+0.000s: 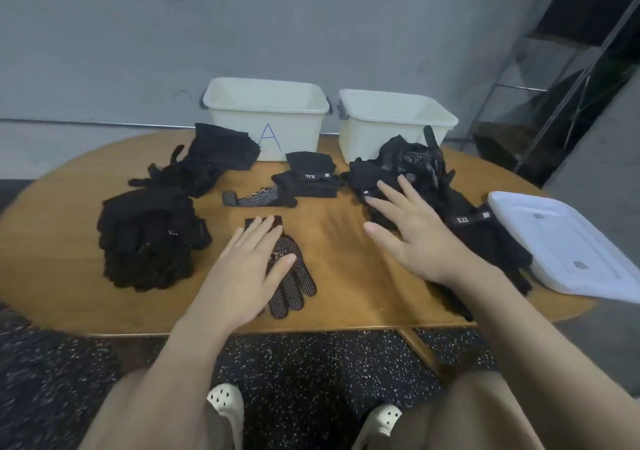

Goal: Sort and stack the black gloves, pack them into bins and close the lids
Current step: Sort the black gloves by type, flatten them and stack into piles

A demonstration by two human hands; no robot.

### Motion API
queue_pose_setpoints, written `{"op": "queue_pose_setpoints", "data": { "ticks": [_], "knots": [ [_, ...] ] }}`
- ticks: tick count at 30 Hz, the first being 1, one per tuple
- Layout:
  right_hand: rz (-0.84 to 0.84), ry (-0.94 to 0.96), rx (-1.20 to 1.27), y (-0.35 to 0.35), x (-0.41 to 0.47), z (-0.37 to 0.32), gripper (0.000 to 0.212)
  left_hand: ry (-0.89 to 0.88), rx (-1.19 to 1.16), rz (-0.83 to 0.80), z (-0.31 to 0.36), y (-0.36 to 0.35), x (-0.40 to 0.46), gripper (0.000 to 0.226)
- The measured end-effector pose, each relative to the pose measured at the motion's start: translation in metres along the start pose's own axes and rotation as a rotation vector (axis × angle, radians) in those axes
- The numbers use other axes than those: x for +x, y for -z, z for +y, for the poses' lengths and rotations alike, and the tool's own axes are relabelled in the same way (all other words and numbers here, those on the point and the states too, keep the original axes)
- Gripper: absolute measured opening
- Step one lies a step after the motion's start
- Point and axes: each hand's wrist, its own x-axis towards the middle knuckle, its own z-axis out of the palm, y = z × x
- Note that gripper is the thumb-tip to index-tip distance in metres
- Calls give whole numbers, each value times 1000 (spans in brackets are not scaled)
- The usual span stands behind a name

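Observation:
A single black dotted glove [291, 283] lies flat near the table's front edge, and my left hand [247, 269] presses on it with straight fingers. My right hand [412, 228] is spread open over the edge of a loose heap of black gloves [415, 165] at the right. A tall stack of black gloves [145, 238] stands at the left, with another dark pile [207, 158] behind it. A small stack of labelled gloves [308, 179] and a dotted glove [252, 198] lie in the middle. Two open cream bins stand at the back: bin A [266, 117] and a second bin [391, 120].
A white lid [561, 241] lies at the table's right edge, partly overhanging. The round wooden table [339, 241] stands against a grey wall. A metal shelf frame [554, 79] is at the right. My knees and light shoes show below the table's front edge.

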Motion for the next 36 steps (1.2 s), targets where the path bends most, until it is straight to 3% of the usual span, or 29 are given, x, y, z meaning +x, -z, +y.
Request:
{"op": "queue_pose_setpoints", "data": {
  "ticks": [4, 8, 14, 21, 26, 30, 36],
  "knots": [
    [-72, 90, 64, -45, 46, -37, 61, 65, -80, -49, -30, 0, -10, 67],
    [-106, 66, 72, -84, 93, -52, 63, 107, -122, -73, -39, -9, -5, 68],
    [128, 12, 158, -125, 143, -53, 52, 109, -134, -50, -47, -16, 9, 67],
    [239, 80, 105, -146, 173, -53, 38, 102, -53, -68, -55, -20, 25, 65],
    [351, 173, 172, -128, 172, -54, 7, 135, -98, -63, -52, -16, 23, 65],
    [328, 229, 337, -87, 159, -72, 9, 200, -271, 60, -48, -7, 13, 62],
    [213, 127, 552, -43, 114, -80, 14, 170, -354, 245, -23, -9, 15, 59]
  ]
}}
